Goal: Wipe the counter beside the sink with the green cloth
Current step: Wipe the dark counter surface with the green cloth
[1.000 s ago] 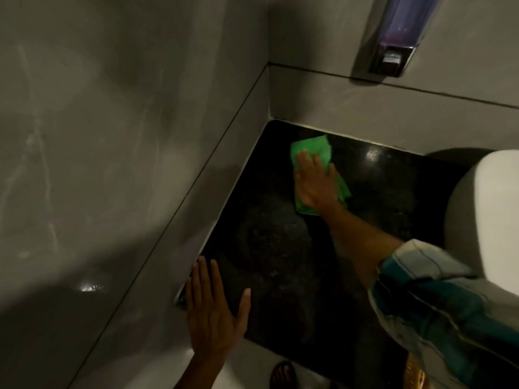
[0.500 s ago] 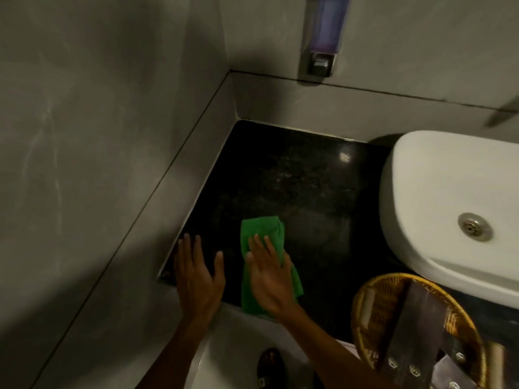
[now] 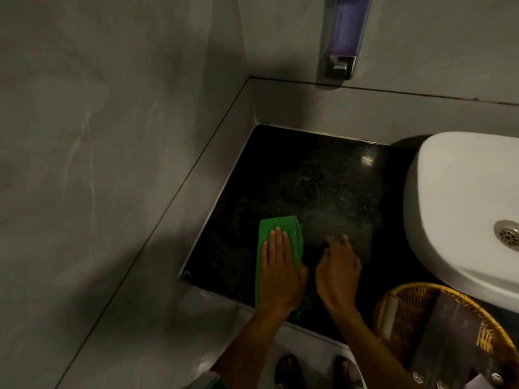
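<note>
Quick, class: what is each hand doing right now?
Left hand: open, flat on the green cloth.
Right hand: empty, fingers loosely curled on the counter.

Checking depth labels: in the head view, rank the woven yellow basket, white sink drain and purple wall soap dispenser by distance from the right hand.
From the right hand:
1. Woven yellow basket, just right, near edge.
2. White sink's metal drain, farther right.
3. Purple wall soap dispenser, up on the back wall.

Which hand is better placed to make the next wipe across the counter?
Left. The left hand lies flat on the green cloth on the counter; the right hand rests bare beside it.
</note>
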A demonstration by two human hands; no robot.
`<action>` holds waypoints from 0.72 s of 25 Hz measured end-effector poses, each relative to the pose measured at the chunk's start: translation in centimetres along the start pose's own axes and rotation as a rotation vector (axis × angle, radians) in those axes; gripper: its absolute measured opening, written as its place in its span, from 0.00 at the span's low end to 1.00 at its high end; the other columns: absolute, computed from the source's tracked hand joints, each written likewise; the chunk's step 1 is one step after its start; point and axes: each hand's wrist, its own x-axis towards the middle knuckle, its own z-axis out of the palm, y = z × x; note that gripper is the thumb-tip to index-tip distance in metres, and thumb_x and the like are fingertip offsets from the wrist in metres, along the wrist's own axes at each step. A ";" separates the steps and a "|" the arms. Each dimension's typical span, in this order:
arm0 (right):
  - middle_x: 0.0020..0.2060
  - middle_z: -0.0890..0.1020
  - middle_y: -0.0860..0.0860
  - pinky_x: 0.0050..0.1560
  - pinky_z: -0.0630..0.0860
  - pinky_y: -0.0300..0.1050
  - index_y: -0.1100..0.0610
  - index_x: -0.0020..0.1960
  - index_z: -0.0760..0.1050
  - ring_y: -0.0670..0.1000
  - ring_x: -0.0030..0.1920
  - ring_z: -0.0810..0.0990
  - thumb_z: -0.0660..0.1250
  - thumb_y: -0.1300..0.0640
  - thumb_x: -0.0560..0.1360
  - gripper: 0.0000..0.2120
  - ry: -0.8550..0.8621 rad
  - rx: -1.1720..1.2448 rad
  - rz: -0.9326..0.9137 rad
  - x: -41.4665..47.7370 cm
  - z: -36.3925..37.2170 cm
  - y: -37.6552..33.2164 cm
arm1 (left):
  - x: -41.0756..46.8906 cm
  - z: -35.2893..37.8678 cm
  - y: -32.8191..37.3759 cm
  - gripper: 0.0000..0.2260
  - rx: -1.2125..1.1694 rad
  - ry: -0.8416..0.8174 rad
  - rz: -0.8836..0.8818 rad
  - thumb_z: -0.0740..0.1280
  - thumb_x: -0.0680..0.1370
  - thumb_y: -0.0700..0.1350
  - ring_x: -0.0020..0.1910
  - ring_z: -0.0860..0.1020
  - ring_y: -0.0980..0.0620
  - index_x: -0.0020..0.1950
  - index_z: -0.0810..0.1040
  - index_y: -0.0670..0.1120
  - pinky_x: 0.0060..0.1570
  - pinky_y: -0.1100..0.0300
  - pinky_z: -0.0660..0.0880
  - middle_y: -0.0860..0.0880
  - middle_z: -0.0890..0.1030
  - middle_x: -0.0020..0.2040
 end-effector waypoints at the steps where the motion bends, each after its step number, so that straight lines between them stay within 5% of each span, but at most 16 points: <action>1: 0.73 0.68 0.57 0.75 0.56 0.56 0.60 0.72 0.67 0.54 0.76 0.59 0.54 0.59 0.80 0.20 -0.049 -0.082 -0.058 -0.2 0.8 -0.3 | 0.3 -0.1 -0.7 0.34 -0.016 -0.027 0.027 0.56 0.73 0.55 0.73 0.64 0.40 0.74 0.61 0.36 0.74 0.45 0.58 0.37 0.65 0.74; 9: 0.76 0.63 0.54 0.76 0.47 0.54 0.58 0.75 0.60 0.52 0.77 0.56 0.46 0.49 0.81 0.25 0.003 -0.307 -0.195 -0.8 4.0 0.5 | 5.9 -5.3 -15.5 0.37 0.068 -0.026 0.035 0.49 0.72 0.57 0.77 0.53 0.39 0.76 0.52 0.36 0.76 0.50 0.47 0.36 0.54 0.77; 13: 0.77 0.60 0.53 0.78 0.46 0.52 0.57 0.76 0.58 0.50 0.78 0.53 0.47 0.52 0.82 0.23 -0.028 -0.253 -0.188 -0.7 3.6 0.6 | -0.9 -3.2 -14.1 0.35 0.095 -0.082 0.157 0.54 0.72 0.52 0.77 0.54 0.41 0.75 0.55 0.36 0.75 0.55 0.44 0.38 0.57 0.77; 18: 0.72 0.70 0.56 0.77 0.55 0.52 0.62 0.72 0.66 0.51 0.75 0.62 0.53 0.60 0.82 0.19 0.045 0.093 -0.062 0.1 2.6 -0.6 | -1.1 -2.3 -10.0 0.35 0.125 -0.060 0.344 0.57 0.69 0.52 0.74 0.63 0.39 0.73 0.62 0.36 0.73 0.55 0.46 0.40 0.61 0.75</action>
